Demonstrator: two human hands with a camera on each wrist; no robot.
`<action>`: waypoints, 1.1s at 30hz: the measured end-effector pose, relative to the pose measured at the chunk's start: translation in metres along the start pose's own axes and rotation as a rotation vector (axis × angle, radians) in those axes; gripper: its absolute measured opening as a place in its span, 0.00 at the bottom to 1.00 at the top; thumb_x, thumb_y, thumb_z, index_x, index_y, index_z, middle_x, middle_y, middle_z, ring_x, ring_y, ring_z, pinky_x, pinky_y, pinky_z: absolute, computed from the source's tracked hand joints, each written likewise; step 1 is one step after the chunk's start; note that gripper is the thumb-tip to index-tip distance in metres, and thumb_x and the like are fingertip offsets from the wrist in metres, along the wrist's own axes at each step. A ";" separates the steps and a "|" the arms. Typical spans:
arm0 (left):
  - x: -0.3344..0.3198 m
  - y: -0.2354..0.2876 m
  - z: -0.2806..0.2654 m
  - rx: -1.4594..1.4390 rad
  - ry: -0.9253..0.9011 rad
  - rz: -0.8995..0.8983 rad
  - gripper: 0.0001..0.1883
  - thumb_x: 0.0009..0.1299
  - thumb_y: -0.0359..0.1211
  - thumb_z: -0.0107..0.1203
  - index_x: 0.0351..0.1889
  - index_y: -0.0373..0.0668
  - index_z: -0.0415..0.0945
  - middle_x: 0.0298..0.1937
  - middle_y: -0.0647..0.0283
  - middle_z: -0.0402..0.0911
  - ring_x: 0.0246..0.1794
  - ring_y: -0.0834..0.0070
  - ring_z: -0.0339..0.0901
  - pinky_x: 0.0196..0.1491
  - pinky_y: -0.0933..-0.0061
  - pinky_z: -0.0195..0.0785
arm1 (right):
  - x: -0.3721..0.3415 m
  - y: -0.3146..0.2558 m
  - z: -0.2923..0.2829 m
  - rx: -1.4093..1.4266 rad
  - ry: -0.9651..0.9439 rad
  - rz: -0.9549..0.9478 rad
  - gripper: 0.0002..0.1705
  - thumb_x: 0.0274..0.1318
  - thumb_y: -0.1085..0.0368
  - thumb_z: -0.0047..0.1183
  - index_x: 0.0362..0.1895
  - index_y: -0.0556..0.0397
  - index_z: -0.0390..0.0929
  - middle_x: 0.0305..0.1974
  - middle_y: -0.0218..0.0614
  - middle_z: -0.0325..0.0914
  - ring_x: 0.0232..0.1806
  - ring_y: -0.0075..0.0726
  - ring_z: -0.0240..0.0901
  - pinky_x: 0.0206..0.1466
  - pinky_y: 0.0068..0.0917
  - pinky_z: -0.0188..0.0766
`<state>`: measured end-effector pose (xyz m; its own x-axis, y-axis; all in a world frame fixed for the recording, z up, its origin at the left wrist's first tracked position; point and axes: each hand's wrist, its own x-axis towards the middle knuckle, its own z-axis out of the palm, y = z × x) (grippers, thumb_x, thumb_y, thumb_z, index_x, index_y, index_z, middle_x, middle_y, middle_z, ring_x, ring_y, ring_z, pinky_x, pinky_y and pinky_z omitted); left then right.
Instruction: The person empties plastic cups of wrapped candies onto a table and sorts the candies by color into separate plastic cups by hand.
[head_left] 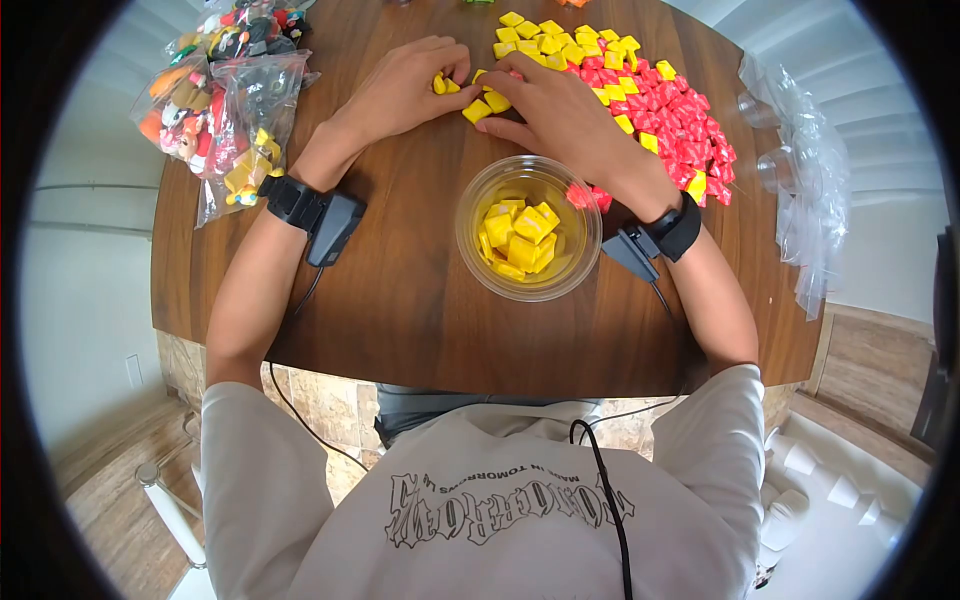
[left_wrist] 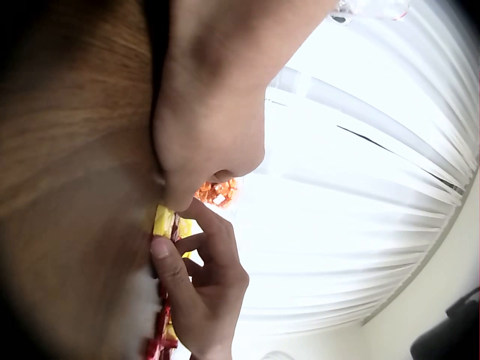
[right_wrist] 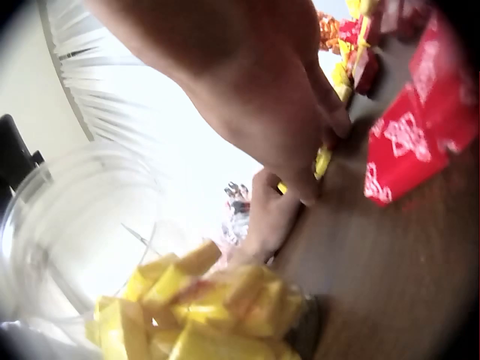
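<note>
Yellow wrapped candies (head_left: 445, 84) show between the curled fingers and thumb of my left hand (head_left: 400, 88), which holds them low over the wooden table. My right hand (head_left: 565, 115) reaches in from the other side, its thumb spread from its fingers. Between that thumb and fingers lie a few more yellow candies (head_left: 478, 110), right at the left thumb's tip. In the left wrist view, the right thumb (left_wrist: 172, 274) is beside a yellow candy (left_wrist: 163, 221). A clear round tub (head_left: 465, 265) with several yellow candies (head_left: 522, 240) inside stands nearer my body, below the right wrist.
A spread of red candies (head_left: 675, 125) mixed with yellow ones (head_left: 545, 42) covers the table's far right. Bags of small toy figures (head_left: 215, 105) lie at the left. Clear plastic packaging (head_left: 800, 170) lines the right edge. A red candy (right_wrist: 420, 127) sits close by the right wrist.
</note>
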<state>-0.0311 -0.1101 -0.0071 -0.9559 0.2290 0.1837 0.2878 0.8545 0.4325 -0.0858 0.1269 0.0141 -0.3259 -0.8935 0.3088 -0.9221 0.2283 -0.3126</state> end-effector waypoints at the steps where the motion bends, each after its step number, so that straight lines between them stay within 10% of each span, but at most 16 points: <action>1: 0.000 0.001 0.001 0.000 0.002 0.002 0.13 0.70 0.44 0.64 0.44 0.47 0.80 0.43 0.62 0.77 0.51 0.62 0.72 0.50 0.62 0.66 | 0.001 -0.001 -0.001 0.023 -0.019 0.031 0.21 0.64 0.55 0.62 0.53 0.55 0.79 0.50 0.42 0.78 0.53 0.52 0.77 0.53 0.45 0.75; 3: 0.000 0.003 0.005 0.081 0.244 0.245 0.13 0.71 0.40 0.64 0.49 0.45 0.80 0.54 0.61 0.77 0.57 0.60 0.71 0.58 0.61 0.64 | -0.001 0.003 -0.004 0.018 -0.017 0.016 0.20 0.64 0.55 0.61 0.53 0.54 0.79 0.49 0.41 0.79 0.53 0.52 0.78 0.53 0.45 0.75; 10: -0.009 0.014 0.002 0.108 0.148 0.307 0.18 0.72 0.44 0.63 0.54 0.44 0.79 0.59 0.59 0.75 0.61 0.58 0.68 0.64 0.59 0.61 | -0.004 0.013 -0.013 0.010 -0.026 0.019 0.18 0.62 0.62 0.61 0.53 0.54 0.78 0.47 0.42 0.82 0.53 0.52 0.78 0.54 0.46 0.75; 14: -0.017 0.027 0.002 0.031 0.104 0.222 0.15 0.70 0.43 0.64 0.44 0.43 0.77 0.43 0.60 0.78 0.47 0.60 0.75 0.49 0.61 0.68 | -0.003 0.013 -0.024 -0.001 -0.111 0.067 0.17 0.59 0.65 0.61 0.51 0.55 0.80 0.44 0.42 0.83 0.48 0.50 0.80 0.52 0.41 0.76; 22: -0.029 0.027 0.002 0.067 0.223 0.157 0.11 0.64 0.37 0.62 0.31 0.41 0.72 0.26 0.61 0.75 0.27 0.54 0.76 0.32 0.55 0.68 | 0.010 0.010 -0.011 0.890 0.077 0.481 0.12 0.66 0.64 0.53 0.47 0.54 0.84 0.37 0.38 0.82 0.35 0.34 0.77 0.43 0.31 0.77; 25: -0.037 0.024 -0.002 0.129 0.316 0.096 0.14 0.64 0.33 0.63 0.28 0.40 0.67 0.31 0.61 0.74 0.32 0.58 0.76 0.33 0.60 0.67 | 0.007 0.009 0.008 0.244 0.084 0.186 0.11 0.69 0.59 0.54 0.44 0.54 0.80 0.42 0.47 0.80 0.38 0.55 0.79 0.38 0.44 0.75; 30: -0.028 -0.001 0.002 0.401 0.662 0.181 0.12 0.65 0.34 0.63 0.30 0.43 0.68 0.39 0.63 0.77 0.46 0.61 0.75 0.42 0.63 0.69 | 0.002 0.006 0.015 0.021 0.068 0.058 0.15 0.69 0.56 0.56 0.48 0.52 0.73 0.45 0.45 0.72 0.39 0.61 0.77 0.39 0.51 0.75; 33: -0.032 -0.002 0.007 0.340 0.488 0.036 0.11 0.66 0.34 0.63 0.32 0.43 0.70 0.43 0.62 0.78 0.47 0.59 0.75 0.48 0.60 0.69 | 0.001 0.009 0.015 -0.025 0.013 0.093 0.15 0.69 0.57 0.57 0.49 0.53 0.73 0.45 0.47 0.73 0.40 0.61 0.77 0.39 0.51 0.75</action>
<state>-0.0019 -0.1159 -0.0200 -0.7858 0.0884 0.6121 0.2078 0.9699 0.1266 -0.0913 0.1220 -0.0018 -0.4128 -0.8630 0.2913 -0.8926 0.3197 -0.3178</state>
